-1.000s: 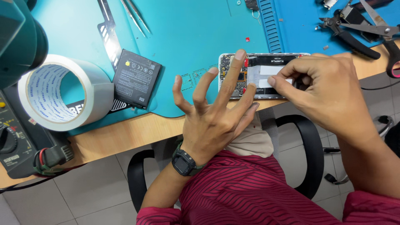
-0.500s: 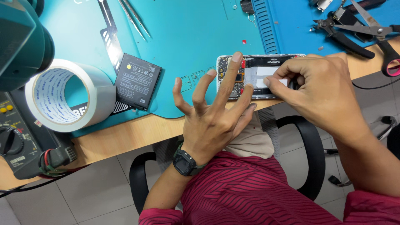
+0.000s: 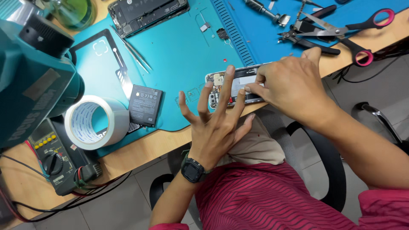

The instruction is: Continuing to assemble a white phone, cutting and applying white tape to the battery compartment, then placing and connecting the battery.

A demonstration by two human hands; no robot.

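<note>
The left hand [image 3: 215,127], fingers spread wide and holding nothing, presses fingertips on the opened phone [image 3: 226,85] at the teal mat's [image 3: 179,47] near edge. The right hand [image 3: 294,83] pinches something there, hidden beneath its fingers. Beyond the mat, scissors [image 3: 353,32] are partly cut off.

The right hand [image 3: 294,87] covered the right part of an opened phone [image 3: 226,85] at the desk edge, so its far end could not be seen, and whatever the pinched fingertips gripped was too small to tell. The left hand [image 3: 219,127], fingers spread, hid the phone's lower edge. A second opened phone [image 3: 147,12] was cut off by the top edge. A teal device [image 3: 34,72] ran off the left edge. Scissors [image 3: 349,32] partly overlay pliers [image 3: 304,40] beneath them.
</note>
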